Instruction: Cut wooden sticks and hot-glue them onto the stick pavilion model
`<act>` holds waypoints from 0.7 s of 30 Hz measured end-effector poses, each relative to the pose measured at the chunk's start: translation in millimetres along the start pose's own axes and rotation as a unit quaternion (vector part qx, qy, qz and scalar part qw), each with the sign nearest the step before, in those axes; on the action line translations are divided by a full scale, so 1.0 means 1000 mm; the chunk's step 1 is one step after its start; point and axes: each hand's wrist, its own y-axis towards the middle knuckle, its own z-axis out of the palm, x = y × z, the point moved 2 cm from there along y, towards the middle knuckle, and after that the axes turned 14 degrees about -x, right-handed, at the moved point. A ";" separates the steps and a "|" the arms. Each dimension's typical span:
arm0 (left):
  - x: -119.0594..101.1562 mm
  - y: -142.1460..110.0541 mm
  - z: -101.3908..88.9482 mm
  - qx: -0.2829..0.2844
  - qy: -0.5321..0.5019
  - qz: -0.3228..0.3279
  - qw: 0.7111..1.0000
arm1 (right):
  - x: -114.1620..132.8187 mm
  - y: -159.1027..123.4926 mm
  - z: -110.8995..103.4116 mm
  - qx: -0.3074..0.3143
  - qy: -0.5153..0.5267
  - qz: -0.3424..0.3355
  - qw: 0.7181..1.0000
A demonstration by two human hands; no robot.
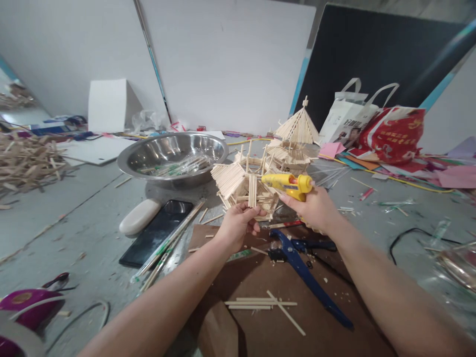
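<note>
In my right hand is a yellow glue gun, its nozzle pointing left at the stick work. My left hand pinches the lower end of a small panel of wooden sticks, held upright in front of a model building. Whether the panel touches the model, I cannot tell. The model is built of thin wooden sticks, with a slanted roof piece on its left. Behind it rises a stick tower with a pointed roof. Below my hands lies a blue-handled cutter on a brown board.
Loose sticks lie on the board. To the left are a black phone, a white oval case and a steel basin with wrapped sticks inside. A stick pile is far left; bags stand back right.
</note>
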 end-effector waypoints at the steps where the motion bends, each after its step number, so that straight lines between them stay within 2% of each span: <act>1: 0.000 0.000 0.000 -0.001 0.000 -0.001 1.000 | 0.000 0.000 0.000 -0.001 -0.003 -0.001 1.000; 8: 0.001 0.001 0.000 0.001 0.004 0.001 1.000 | 0.003 0.001 0.000 0.012 -0.041 -0.002 0.999; 12: 0.001 0.002 0.000 0.004 0.009 0.005 1.000 | 0.002 0.001 0.001 0.011 -0.030 0.007 0.999; 18: -0.001 -0.003 -0.002 0.015 0.049 -0.006 0.999 | 0.001 -0.002 -0.006 -0.034 0.008 -0.036 0.999; 21: 0.000 -0.007 -0.007 0.024 0.120 0.000 0.993 | -0.002 -0.005 -0.015 -0.060 0.010 -0.009 0.998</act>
